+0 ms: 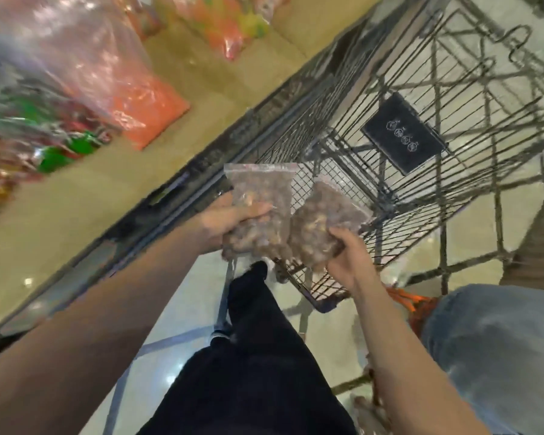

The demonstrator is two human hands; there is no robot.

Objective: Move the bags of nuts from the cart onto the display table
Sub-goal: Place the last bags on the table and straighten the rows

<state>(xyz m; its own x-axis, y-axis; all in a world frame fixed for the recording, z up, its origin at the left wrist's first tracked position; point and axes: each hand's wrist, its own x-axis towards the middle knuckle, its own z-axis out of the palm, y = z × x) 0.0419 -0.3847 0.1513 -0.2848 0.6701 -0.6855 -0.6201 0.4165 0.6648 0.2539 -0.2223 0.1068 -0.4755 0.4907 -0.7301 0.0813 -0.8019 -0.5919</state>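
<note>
Two clear zip bags of brown nuts hang in the air over the near end of the wire cart [453, 127]. My left hand [230, 221] grips the left bag of nuts [261, 189] from its left side, thumb across the front. My right hand [343, 255] grips the right bag of nuts [321, 221] from below. The two bags touch side by side. The display table [76, 208], a tan surface with a dark metal edge, runs diagonally on the left. No bags show in the visible part of the cart basket.
Bags of colourful sweets [60, 89] lie on the table at the upper left, more [233, 23] at the top. A black sign plate [402, 133] hangs in the cart. My dark trouser leg [258, 356] is below; another person's jeans [496, 356] are at the right.
</note>
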